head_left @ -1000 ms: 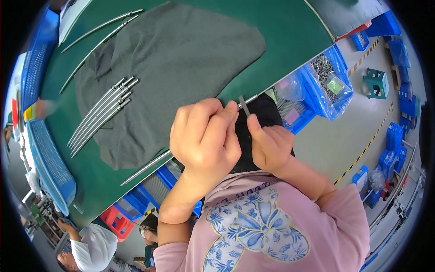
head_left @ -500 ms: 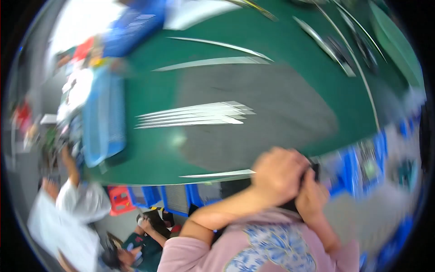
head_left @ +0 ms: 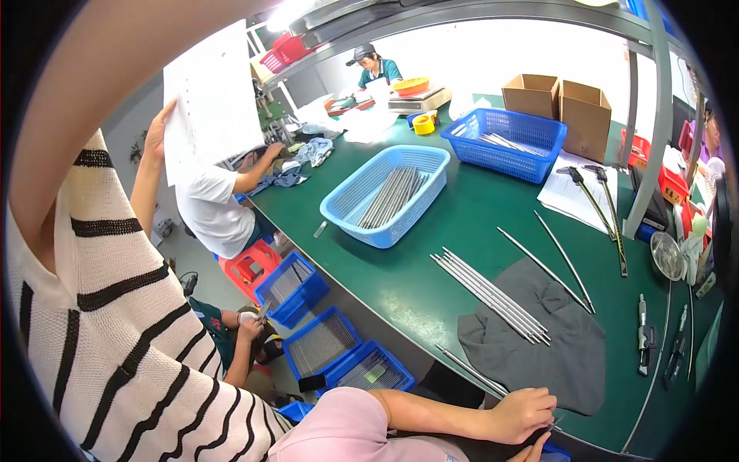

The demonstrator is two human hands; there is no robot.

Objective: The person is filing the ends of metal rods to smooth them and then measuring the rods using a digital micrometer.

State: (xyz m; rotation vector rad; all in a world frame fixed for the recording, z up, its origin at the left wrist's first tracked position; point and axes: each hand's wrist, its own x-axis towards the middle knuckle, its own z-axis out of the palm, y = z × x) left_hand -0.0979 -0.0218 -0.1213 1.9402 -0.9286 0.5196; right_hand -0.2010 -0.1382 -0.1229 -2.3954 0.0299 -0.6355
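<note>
Two hands low at bench [head_left: 431, 254] edge. Grey cloth [head_left: 539, 346]: soft, light, bunch anywhere. Steel rods [head_left: 493, 296] across its edge: stiff, slick, roll; take mid-length. Left hand [head_left: 523, 414] clenched on small thin metal piece. Right hand [head_left: 535, 454] barely visible, grip unclear.

1. A hand [head_left: 523, 414] rests at the table's [head_left: 462, 231] near edge, just before a cloth [head_left: 539, 346].
2. A row of rods [head_left: 493, 296] lies partly on the cloth.
3. Two baskets [head_left: 385, 196] sit behind, apparently holding more rods.
</note>
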